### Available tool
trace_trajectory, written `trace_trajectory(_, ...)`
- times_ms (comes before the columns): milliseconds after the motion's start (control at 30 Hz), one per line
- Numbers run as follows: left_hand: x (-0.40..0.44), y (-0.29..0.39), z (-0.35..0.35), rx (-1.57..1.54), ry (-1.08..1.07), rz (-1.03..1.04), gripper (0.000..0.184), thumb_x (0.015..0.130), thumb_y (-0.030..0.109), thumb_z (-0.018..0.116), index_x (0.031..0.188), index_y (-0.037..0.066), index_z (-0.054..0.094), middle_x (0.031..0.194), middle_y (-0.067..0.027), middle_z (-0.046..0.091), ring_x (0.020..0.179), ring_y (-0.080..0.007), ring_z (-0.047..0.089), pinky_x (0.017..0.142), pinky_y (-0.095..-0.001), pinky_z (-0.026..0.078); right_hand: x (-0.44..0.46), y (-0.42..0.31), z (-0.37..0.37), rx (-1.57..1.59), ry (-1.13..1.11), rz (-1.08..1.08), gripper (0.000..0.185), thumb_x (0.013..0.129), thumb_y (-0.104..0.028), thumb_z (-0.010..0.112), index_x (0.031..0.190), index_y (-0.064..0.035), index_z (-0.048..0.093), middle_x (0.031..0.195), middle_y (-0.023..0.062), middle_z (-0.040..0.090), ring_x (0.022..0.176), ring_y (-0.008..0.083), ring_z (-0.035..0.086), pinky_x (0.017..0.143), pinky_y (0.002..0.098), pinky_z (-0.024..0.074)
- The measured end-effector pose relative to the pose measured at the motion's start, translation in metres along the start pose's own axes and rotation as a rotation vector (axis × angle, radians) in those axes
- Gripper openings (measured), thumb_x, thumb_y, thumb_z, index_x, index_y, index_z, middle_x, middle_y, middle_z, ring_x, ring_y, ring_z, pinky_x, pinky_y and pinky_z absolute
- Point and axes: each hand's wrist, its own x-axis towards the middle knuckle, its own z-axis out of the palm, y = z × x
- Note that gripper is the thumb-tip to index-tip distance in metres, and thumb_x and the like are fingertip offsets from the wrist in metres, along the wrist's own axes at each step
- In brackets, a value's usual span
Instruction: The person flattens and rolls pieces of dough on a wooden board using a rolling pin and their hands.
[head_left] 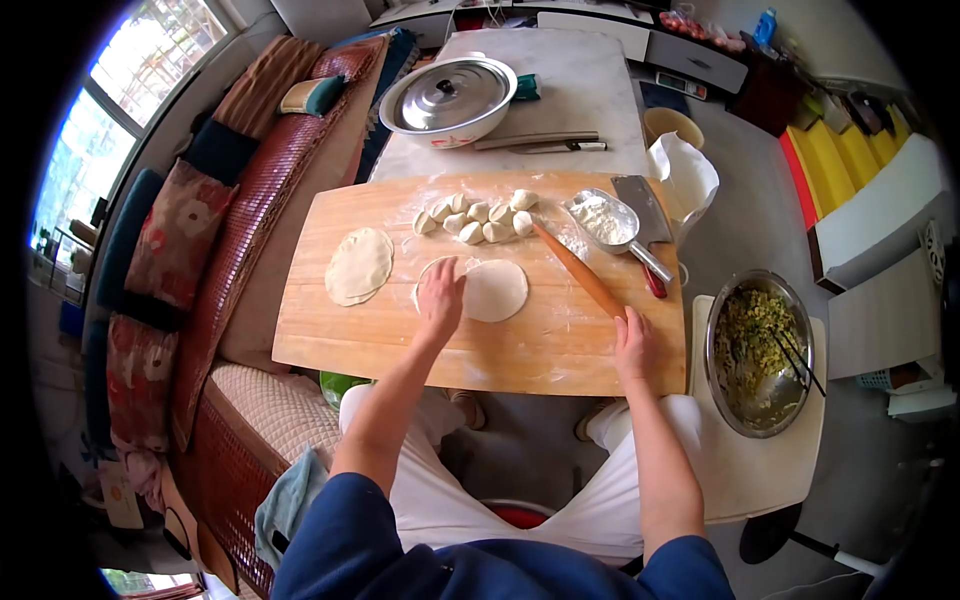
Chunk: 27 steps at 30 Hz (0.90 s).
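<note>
On the wooden board [380,345], my left hand [441,297] lies over a dough round that shows only in part beneath it. A second flat dough round [496,291] is just to its right. My right hand [633,345] is closed on the lower end of a wooden rolling pin [580,269], which slants up to the left. Several small dough pieces [470,232] are grouped behind the rounds. At the board's left lies a flat stack of dough wrappers [360,266].
A metal scoop of flour [601,217] and a cleaver [641,207] lie at the board's back right. Beyond the board stands a lidded basin [449,96] near knives [560,142]. A steel bowl of chopped filling [757,345] with chopsticks is at the right.
</note>
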Motion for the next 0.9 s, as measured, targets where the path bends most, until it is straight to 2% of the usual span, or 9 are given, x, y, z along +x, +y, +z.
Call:
trace_trajectory(133,-0.008,0.033,0.027,0.217,-0.124,0.159,0.065,0.097,0.047,0.056,0.152,0.016,0.041,0.160,-0.0118,0.035,0.151,-0.0334,0.024,0.122,-0.0503,0.019,-0.001,0.003,0.003,-0.008,0.003,-0.015,0.028,0.096,-0.024,0.064,0.117,-0.0052,0.064,0.106,0.0138,0.068,0.098,0.0351,0.064,0.083,0.0444,0.0519)
trace_trajectory(267,-0.024,0.063,0.050,0.148,-0.213,0.092,0.073,0.096,0.058,0.050,0.156,0.021,0.034,0.165,-0.0072,0.024,0.153,-0.0381,0.016,0.122,-0.0574,0.014,0.003,-0.008,-0.008,0.054,-0.029,-0.001,0.031,0.094,-0.025,0.067,0.118,-0.0059,0.064,0.105,0.0138,0.068,0.097,0.0342,0.064,0.081,0.0444,0.0517)
trace_trajectory(367,-0.055,0.101,0.035,0.136,-0.350,0.112,0.077,0.093,0.055,0.056,0.157,0.021,0.032,0.167,-0.0062,0.020,0.154,-0.0366,0.012,0.122,-0.0587,0.010,0.005,-0.010,-0.015,0.118,-0.082,0.011,0.031,0.091,-0.025,0.070,0.116,-0.0058,0.066,0.104,0.0133,0.068,0.096,0.0338,0.064,0.081,0.0445,0.0513)
trace_trajectory(400,-0.066,0.111,0.019,0.106,-0.396,0.119,0.079,0.090,0.051,0.062,0.157,0.021,0.033,0.167,-0.0066,0.019,0.154,-0.0369,0.012,0.121,-0.0606,0.010,0.005,-0.009,-0.019,0.171,-0.118,0.016,0.031,0.090,-0.025,0.071,0.115,-0.0062,0.067,0.103,0.0128,0.068,0.096,0.0337,0.064,0.081,0.0441,0.0513)
trace_trajectory(467,-0.086,0.099,0.013,0.080,-0.238,0.073,0.080,0.088,0.047,0.066,0.157,0.021,0.033,0.167,-0.0067,0.020,0.153,-0.0372,0.013,0.122,-0.0596,0.010,0.004,-0.002,-0.025,0.280,-0.196,0.026,0.030,0.089,-0.025,0.072,0.112,-0.0068,0.068,0.102,0.0119,0.067,0.095,0.0334,0.063,0.081,0.0433,0.0513)
trace_trajectory(533,-0.096,0.079,-0.010,0.044,-0.143,0.023,0.083,0.086,0.041,0.071,0.157,0.017,0.032,0.166,-0.0073,0.023,0.153,-0.0375,0.015,0.122,-0.0575,0.011,-0.004,0.000,-0.034,0.233,-0.293,-0.126,0.032,0.086,-0.027,0.075,0.111,-0.0079,0.069,0.101,0.0113,0.067,0.094,0.0334,0.063,0.081,0.0422,0.0515)
trace_trajectory(667,-0.138,0.058,-0.039,0.047,-0.402,0.226,0.088,0.087,0.047,0.066,0.156,0.007,0.029,0.164,-0.0108,0.026,0.152,-0.0371,0.019,0.122,-0.0578,0.013,-0.010,-0.027,-0.047,0.099,-0.487,-0.303,0.036,0.083,-0.032,0.076,0.115,-0.0166,0.070,0.103,0.0080,0.065,0.104,0.0312,0.060,0.090,0.0475,0.0469)
trace_trajectory(733,-0.123,0.046,-0.026,0.051,-0.341,0.240,0.089,0.087,0.051,0.066,0.156,0.007,0.030,0.163,-0.0110,0.028,0.151,-0.0364,0.021,0.121,-0.0569,0.017,0.005,-0.039,-0.037,-0.036,-0.545,-0.256,0.035,0.085,-0.032,0.074,0.118,-0.0232,0.069,0.108,0.0046,0.062,0.115,0.0286,0.055,0.101,0.0514,0.0400)
trace_trajectory(900,-0.034,0.029,0.010,0.026,-0.176,0.141,0.084,0.091,0.057,0.059,0.152,0.004,0.035,0.161,-0.0136,0.032,0.147,-0.0370,0.030,0.118,-0.0508,0.029,0.055,-0.041,0.016,-0.033,-0.344,-0.226,0.032,0.087,-0.030,0.072,0.119,-0.0241,0.070,0.130,0.0052,0.060,0.128,0.0279,0.048,0.109,0.0481,0.0351)
